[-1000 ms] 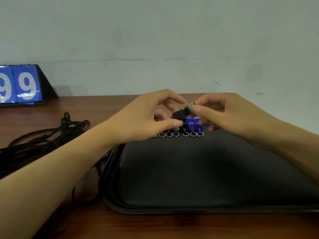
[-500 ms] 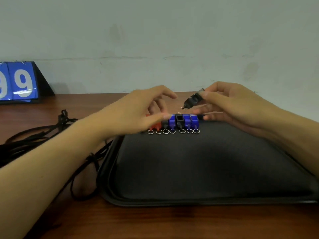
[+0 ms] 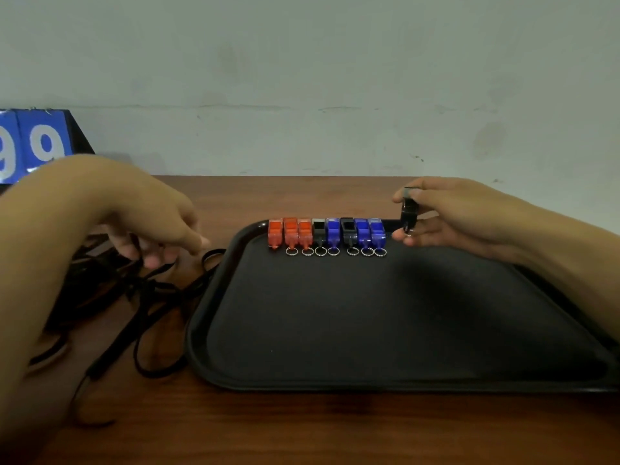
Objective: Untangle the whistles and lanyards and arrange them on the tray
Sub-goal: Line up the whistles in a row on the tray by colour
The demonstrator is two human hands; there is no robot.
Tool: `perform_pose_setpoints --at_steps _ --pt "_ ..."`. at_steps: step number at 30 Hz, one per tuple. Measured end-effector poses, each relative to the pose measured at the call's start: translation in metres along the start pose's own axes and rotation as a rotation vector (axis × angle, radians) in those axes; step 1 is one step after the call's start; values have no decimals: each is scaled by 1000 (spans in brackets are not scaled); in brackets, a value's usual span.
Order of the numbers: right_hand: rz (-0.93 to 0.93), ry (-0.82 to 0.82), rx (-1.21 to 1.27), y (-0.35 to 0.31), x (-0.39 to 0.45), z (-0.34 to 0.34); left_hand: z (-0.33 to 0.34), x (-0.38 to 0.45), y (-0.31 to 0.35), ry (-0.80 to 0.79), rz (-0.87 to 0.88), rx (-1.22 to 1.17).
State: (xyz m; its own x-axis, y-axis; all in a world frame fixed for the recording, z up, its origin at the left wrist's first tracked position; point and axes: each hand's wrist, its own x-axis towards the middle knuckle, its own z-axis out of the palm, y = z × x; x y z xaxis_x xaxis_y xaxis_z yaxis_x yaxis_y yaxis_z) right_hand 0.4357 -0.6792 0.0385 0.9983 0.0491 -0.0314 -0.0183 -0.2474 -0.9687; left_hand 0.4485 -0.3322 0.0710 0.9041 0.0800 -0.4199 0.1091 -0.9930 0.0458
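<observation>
While the right hand [image 3: 449,216] pinches a black whistle [image 3: 408,209] upright just right of the whistle row [image 3: 327,233] on the tray [image 3: 369,380], the left hand's [image 3: 147,216] curled fingers [image 3: 152,260] touch the lanyards [image 3: 147,290] on the bench [image 3: 302,431].

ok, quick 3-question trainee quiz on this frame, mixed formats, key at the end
1. How many whistles stand in the row on the tray?
2. True or false: the right hand is empty.
3. Multiple choice: the left hand is over A) the row of whistles, B) the tangled black lanyards beside the tray, C) the blue number card.

Key:
1. Eight: three orange, two black, three blue.
2. False. Its grip pinches a black whistle just right of the row.
3. B
</observation>
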Motion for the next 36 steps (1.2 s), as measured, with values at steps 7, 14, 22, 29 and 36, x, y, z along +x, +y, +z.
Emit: perform_pose_setpoints --at_steps 7,14,22,29,36 --pt "40 -23 -209 4 4 -2 6 -7 7 -167 4 13" --pt "58 -59 -228 14 16 -9 7 -2 12 -35 59 0" --pt "-67 49 -610 18 16 -7 11 9 20 343 148 -41" --pt "-106 80 -559 21 20 -9 -1 -11 9 86 94 -63" --pt "-120 70 -488 23 23 -7 0 -22 -3 -195 165 -116"
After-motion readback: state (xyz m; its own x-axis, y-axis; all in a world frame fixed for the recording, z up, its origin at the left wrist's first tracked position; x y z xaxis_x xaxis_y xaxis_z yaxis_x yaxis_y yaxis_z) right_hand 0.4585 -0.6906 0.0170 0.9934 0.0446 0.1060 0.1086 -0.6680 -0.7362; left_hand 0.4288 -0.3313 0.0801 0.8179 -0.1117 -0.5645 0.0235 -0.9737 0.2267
